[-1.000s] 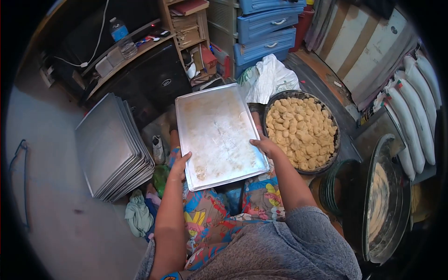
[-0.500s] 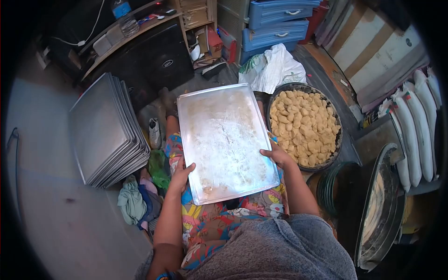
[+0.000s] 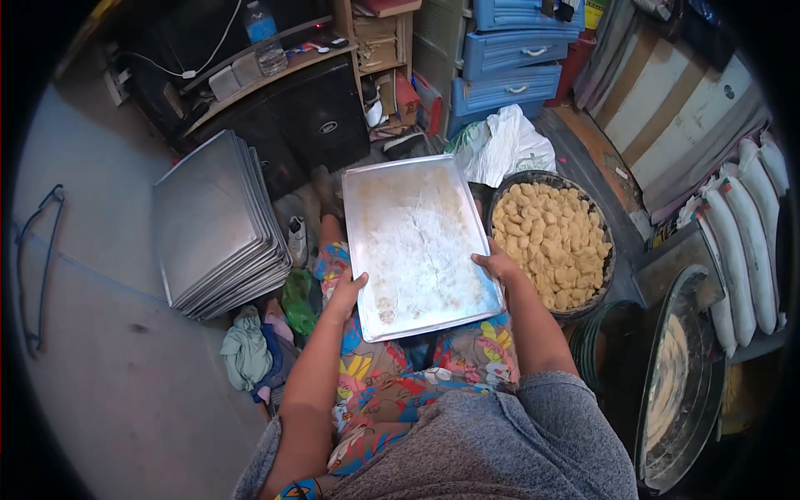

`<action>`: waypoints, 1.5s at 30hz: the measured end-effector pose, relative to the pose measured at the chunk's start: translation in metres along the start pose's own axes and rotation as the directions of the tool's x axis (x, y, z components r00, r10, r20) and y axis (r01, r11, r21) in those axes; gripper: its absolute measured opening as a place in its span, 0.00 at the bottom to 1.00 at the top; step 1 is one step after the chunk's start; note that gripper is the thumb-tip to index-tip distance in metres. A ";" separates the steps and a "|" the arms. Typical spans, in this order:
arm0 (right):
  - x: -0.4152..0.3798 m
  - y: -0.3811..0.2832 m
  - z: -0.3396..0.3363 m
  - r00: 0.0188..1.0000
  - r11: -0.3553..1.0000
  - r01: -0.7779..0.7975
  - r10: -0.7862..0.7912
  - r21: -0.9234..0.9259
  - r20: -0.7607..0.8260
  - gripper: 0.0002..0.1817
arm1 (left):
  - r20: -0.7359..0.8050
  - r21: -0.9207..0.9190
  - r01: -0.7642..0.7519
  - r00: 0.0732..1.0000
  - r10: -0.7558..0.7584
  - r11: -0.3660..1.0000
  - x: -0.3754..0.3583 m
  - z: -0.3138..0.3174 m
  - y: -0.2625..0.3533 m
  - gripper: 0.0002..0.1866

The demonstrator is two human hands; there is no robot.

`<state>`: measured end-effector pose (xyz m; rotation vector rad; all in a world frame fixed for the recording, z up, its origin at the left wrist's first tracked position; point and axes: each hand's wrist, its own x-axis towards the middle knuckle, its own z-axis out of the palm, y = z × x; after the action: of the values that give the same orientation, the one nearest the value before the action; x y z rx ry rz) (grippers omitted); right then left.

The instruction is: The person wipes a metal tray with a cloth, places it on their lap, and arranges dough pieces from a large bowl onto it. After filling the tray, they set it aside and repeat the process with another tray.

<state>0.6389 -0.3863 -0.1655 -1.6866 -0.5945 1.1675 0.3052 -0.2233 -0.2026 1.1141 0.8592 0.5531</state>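
A rectangular metal baking tray (image 3: 421,242), with brownish stains and a pale dusty patch, is held over my lap. My left hand (image 3: 345,295) grips its left edge near the lower corner, thumb on top and fingers hidden below. On the right edge my right hand (image 3: 498,265) holds it the same way. To the right of the tray, a round dark tub (image 3: 611,242) is heaped with pieces of tan dough (image 3: 550,242). A leaning stack of similar baking trays (image 3: 212,225) stands to the left.
Folded clothes (image 3: 247,354) and a green plastic bag (image 3: 298,302) lie beside my left leg. A white sack (image 3: 508,142) sits behind the tub. At right are a large flour-dusted basin (image 3: 671,383) and several long white filled bags (image 3: 746,250). Blue drawers (image 3: 508,87) stand at the back.
The view has shifted, so the surroundings appear farther right and partly lower. The tray is still in both hands, its near edge a little farther from my body.
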 end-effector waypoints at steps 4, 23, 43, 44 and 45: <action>-0.012 -0.032 0.007 0.951 0.875 0.218 -0.290 -0.433 -0.106 0.41 | -0.139 0.449 -0.069 0.979 0.146 0.891 0.010 0.002 0.020 0.28; 0.063 -0.016 0.133 0.772 0.252 0.107 -0.631 -0.962 -0.079 0.40 | 0.114 0.992 -0.122 0.884 0.453 -0.012 0.044 0.089 0.024 0.43; 0.049 -0.026 0.132 0.731 0.315 0.111 -0.668 -0.942 -0.138 0.40 | 0.145 0.989 -0.126 0.786 0.601 -0.074 0.042 0.094 0.032 0.41; 0.049 -0.025 0.132 0.734 0.316 0.111 -0.665 -0.942 -0.136 0.40 | 0.168 0.986 -0.135 0.784 0.598 -0.100 0.042 0.094 0.033 0.40; 0.051 -0.022 0.132 0.707 0.299 0.159 -0.700 -0.941 -0.104 0.40 | 0.168 0.986 -0.135 0.787 0.594 -0.099 0.043 0.093 0.033 0.40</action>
<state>0.5451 -0.2793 -0.1774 -2.3266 -1.4072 -0.2143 0.4068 -0.2290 -0.1685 2.8299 1.2817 0.5823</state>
